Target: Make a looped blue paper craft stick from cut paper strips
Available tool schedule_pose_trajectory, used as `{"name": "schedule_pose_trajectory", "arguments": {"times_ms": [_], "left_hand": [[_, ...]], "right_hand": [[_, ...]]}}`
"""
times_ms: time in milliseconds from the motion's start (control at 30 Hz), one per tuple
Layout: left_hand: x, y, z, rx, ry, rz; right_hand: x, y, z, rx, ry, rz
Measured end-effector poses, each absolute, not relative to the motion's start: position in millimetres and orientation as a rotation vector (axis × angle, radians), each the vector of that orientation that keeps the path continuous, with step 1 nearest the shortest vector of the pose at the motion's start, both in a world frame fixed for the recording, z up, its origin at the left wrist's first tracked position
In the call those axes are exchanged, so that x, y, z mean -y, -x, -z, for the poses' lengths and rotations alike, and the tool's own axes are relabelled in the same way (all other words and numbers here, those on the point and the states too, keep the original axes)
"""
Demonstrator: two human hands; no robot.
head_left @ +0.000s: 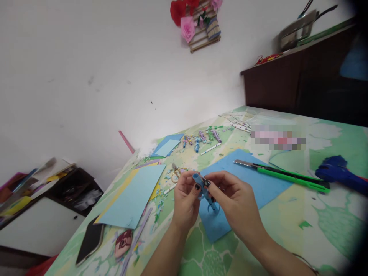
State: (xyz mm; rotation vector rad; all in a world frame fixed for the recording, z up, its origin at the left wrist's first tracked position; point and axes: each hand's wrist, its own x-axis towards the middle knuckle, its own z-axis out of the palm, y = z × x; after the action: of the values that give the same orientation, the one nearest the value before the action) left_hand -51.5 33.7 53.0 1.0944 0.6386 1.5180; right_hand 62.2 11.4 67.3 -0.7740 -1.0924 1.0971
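In the frame's lower centre, the left hand (184, 203) and right hand (239, 203) both have their fingers (217, 191) pinched on a blue paper roll (204, 192) over a blue sheet (268, 191), apparently fitting a curled strip (219, 209), which calls for steady holding and gentle pressing.

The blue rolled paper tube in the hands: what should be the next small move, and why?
Perhaps the right hand should press the thin blue paper strip against the blue rolled paper tube, since that strip loops loosely near the lower end, while the left hand holds the tube.
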Motion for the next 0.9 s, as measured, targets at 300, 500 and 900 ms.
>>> {"name": "schedule_pose_trajectory", "arguments": {"times_ms": [300, 500, 900], "left_hand": [[-34.2, 51.4, -51.9, -0.612, -1.103, -1.522], [-34.5, 51.9, -52.3, -0.612, -1.105, -1.525], [-34.4, 53.5, -52.3, -0.62, -1.182, -1.545]], "right_hand": [[-9.5, -62.4, -68.4, 1.095, 0.745, -1.12], [-6.9, -60.5, -67.0, 1.097, 0.739, -1.132], [-3.1, -60.7, -64.6, 1.076, 0.78, -1.087]]}}
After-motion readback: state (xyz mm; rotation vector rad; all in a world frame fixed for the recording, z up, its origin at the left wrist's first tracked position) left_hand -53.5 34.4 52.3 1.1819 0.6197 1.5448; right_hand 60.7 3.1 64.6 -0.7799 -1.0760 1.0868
